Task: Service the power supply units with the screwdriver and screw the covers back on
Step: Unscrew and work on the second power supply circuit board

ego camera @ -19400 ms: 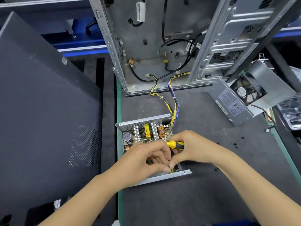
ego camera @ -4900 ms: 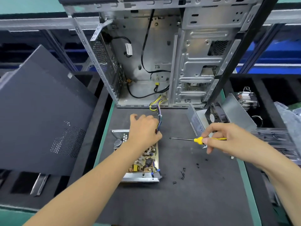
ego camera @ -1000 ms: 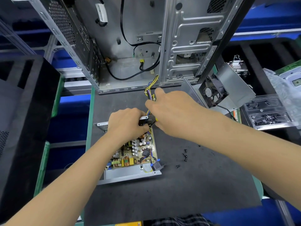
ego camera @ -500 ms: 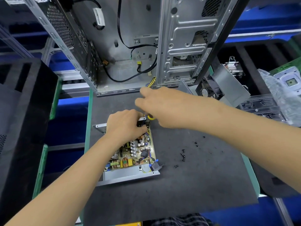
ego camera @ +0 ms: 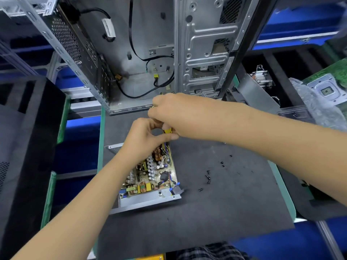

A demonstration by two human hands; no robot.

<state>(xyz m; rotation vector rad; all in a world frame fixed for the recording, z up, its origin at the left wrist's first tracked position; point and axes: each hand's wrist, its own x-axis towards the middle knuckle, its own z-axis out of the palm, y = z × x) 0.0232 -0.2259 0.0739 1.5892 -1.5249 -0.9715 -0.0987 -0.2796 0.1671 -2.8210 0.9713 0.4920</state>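
The open power supply unit [ego camera: 150, 177] lies on the black mat [ego camera: 216, 207], its circuit board bare. Both hands meet over its far end. My right hand [ego camera: 174, 115] grips the yellow-handled screwdriver [ego camera: 167, 130]; only a bit of the handle shows, and the shaft and tip are hidden. My left hand [ego camera: 142, 139] is curled just below it, thumb against the yellow handle, and covers the unit's far wall. Several loose black screws [ego camera: 208, 178] lie on the mat to the right. A grey cover with a fan [ego camera: 251, 91] leans at the far right.
An open computer case [ego camera: 150, 53] stands upright behind the mat, with black cables inside. A dark side panel [ego camera: 24, 147] fills the left. A heatsink [ego camera: 262, 76] and a bagged circuit board [ego camera: 326, 91] sit in black trays at the right.
My left hand has lifted off the unit's far wall and risen to meet my right hand at the screwdriver handle. My right hand has barely shifted. The camera has moved closer.
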